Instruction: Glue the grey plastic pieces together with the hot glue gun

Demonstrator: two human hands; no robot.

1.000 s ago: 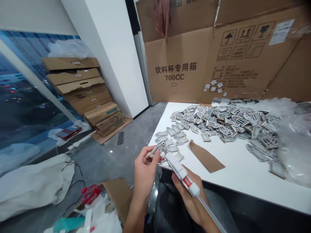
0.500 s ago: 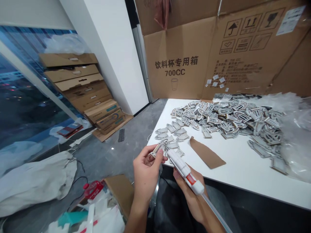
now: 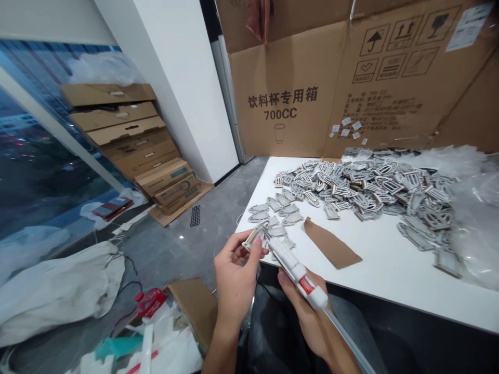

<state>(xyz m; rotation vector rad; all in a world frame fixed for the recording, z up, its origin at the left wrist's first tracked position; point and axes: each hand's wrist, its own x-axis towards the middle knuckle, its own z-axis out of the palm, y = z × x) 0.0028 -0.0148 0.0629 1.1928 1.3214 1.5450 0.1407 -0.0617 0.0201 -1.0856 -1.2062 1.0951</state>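
Observation:
My left hand (image 3: 237, 270) pinches a small grey, arch-shaped piece (image 3: 255, 236) with a pale edge, thumb on top and fingers beneath. A white glue gun (image 3: 288, 258) with an orange-red window is gripped from below by my right hand (image 3: 304, 298), whose fingers are partly hidden under it. The gun's nozzle meets or nearly meets the piece; I cannot tell whether they touch. A clear glue stick (image 3: 346, 337) trails out of its rear end. Just beyond my hands, several similar grey pieces (image 3: 290, 210) lie flat in rows on the white table (image 3: 382, 280).
A large heap of grey pieces (image 3: 362, 182) covers the table's back, beside clear plastic bags (image 3: 477, 223). A brown cardboard scrap (image 3: 331, 244) lies right of the gun. Behind stands a big cardboard box (image 3: 288, 78). At lower left, a carton (image 3: 197, 306) holds scraps and a red bottle (image 3: 150, 303).
Almost nothing differs. The view has shifted very slightly; both hands keep the piece and the glue gun in nearly the same place.

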